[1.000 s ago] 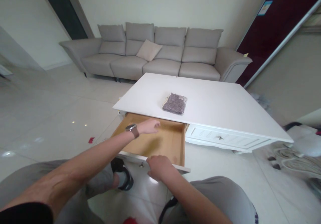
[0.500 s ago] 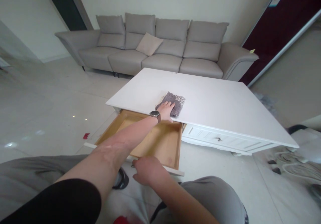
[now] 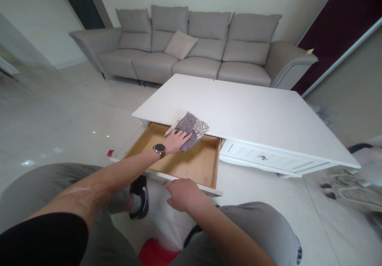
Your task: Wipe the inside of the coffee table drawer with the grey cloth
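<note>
The left hand [image 3: 176, 141] gripped a folded patterned cloth [image 3: 192, 126] over the wooden drawer [image 3: 203, 166], which the right hand [image 3: 185, 194] (grip unclear) apparently steadied.

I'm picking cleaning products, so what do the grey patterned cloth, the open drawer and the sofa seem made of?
Cloth: woven-looking textile, matte, from its speckled surface and pale pattern; fibre unclear.
Drawer: probably wood or wood-look board, from its smooth tan interior.
Sofa: perhaps leather or imitation leather, smooth, from its seams and sheen.
</note>
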`<action>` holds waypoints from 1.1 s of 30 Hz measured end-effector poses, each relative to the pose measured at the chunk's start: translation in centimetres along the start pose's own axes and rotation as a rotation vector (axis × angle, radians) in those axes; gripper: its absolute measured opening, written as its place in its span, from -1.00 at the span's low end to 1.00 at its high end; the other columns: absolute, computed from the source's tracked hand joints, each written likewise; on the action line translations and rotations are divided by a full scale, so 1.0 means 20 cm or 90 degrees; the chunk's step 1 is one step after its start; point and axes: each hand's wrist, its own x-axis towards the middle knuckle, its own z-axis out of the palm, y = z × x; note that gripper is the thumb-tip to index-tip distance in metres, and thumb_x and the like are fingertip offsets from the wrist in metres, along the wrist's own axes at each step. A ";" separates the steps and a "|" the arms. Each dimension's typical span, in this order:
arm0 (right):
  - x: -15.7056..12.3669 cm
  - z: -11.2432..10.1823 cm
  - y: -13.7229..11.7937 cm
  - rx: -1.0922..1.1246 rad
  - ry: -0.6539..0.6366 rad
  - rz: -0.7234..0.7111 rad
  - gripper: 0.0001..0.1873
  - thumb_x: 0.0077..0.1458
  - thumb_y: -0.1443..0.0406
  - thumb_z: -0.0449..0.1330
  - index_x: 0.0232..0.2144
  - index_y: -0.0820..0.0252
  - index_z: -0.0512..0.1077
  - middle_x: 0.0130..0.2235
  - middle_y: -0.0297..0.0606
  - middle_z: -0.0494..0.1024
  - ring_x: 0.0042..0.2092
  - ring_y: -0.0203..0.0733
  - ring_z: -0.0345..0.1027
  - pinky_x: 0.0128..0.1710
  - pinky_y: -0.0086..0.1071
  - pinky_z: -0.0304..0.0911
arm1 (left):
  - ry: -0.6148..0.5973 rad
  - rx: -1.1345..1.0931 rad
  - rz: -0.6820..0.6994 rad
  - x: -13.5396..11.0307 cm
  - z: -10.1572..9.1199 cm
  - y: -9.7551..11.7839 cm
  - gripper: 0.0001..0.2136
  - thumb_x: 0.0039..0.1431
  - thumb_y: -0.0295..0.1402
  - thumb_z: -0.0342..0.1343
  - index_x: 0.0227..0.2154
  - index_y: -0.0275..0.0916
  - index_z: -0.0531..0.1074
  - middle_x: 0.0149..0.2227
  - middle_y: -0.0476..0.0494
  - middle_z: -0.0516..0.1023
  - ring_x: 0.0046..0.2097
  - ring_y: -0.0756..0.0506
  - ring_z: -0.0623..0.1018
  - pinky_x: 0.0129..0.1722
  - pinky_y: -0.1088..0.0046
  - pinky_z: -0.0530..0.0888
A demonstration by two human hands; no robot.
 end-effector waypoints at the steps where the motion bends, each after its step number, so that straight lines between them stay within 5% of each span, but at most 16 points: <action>1: 0.00 0.00 0.00 -0.001 -0.003 0.004 -0.63 0.26 0.26 0.20 0.07 0.25 0.54 0.06 0.04 0.65 0.07 0.15 0.57 -0.03 -0.08 0.51 | -0.013 -0.008 -0.002 -0.04 0.04 -0.01 -0.30 0.26 -0.39 0.04 0.45 -0.32 0.06 0.12 -0.42 0.47 0.15 -0.34 0.40 0.12 0.04 0.30; 8: 0.01 0.03 0.00 -0.031 0.001 0.005 -0.64 0.28 0.23 0.18 0.05 0.23 0.54 0.03 0.04 0.66 0.05 0.13 0.58 -0.03 -0.09 0.49 | -0.250 -0.182 -0.070 -0.20 0.33 -0.02 -0.34 0.09 -0.43 0.16 0.32 -0.26 0.31 0.28 -0.44 0.38 0.26 -0.36 0.41 0.22 0.07 0.38; 11: 0.01 0.05 0.00 -0.033 0.013 0.001 -0.65 0.27 0.23 0.19 0.04 0.22 0.55 0.02 0.02 0.67 0.04 0.13 0.58 -0.04 -0.09 0.50 | -0.289 -0.235 -0.101 -0.22 0.39 -0.02 -0.31 -0.03 -0.31 0.30 0.24 -0.20 0.38 0.34 -0.44 0.30 0.33 -0.43 0.34 0.28 0.00 0.36; 17: 0.03 0.04 0.00 -0.026 0.012 0.008 -0.64 0.27 0.19 0.22 0.05 0.21 0.55 0.04 0.03 0.66 0.05 0.13 0.57 -0.01 -0.06 0.48 | -0.309 -0.249 -0.141 -0.15 0.47 0.00 0.34 -0.44 -0.29 0.50 0.49 -0.07 -0.09 0.56 -0.47 -0.30 0.52 -0.62 -0.19 0.35 -0.35 0.13; 20: 0.03 0.02 0.00 -0.022 0.006 0.008 -0.64 0.27 0.20 0.22 0.05 0.22 0.55 0.05 0.03 0.65 0.08 0.13 0.55 -0.01 -0.06 0.48 | -0.360 -0.265 -0.183 -0.12 0.52 0.02 0.44 -0.46 -0.28 0.51 0.51 0.02 -0.26 0.56 -0.41 -0.42 0.49 -0.71 -0.28 0.27 -0.57 0.01; 23: 0.04 0.01 0.00 -0.009 -0.011 0.019 -0.62 0.27 0.18 0.22 0.07 0.21 0.53 0.06 0.03 0.64 0.09 0.13 0.53 0.02 -0.04 0.47 | -0.364 -0.276 -0.219 -0.11 0.57 0.00 0.46 -0.43 -0.25 0.48 0.52 0.03 -0.36 0.56 -0.37 -0.44 0.48 -0.74 -0.29 0.25 -0.59 0.03; 33: 0.03 0.02 0.01 0.030 0.021 0.084 -0.57 0.28 0.16 0.22 0.14 0.16 0.48 0.20 0.07 0.50 0.20 0.29 0.38 0.02 0.15 0.43 | -0.412 -0.218 -0.399 -0.37 0.69 -0.43 0.22 -0.14 -0.25 0.31 0.53 -0.05 -0.32 0.56 -0.36 -0.37 0.52 -0.61 -0.16 0.34 -0.39 0.09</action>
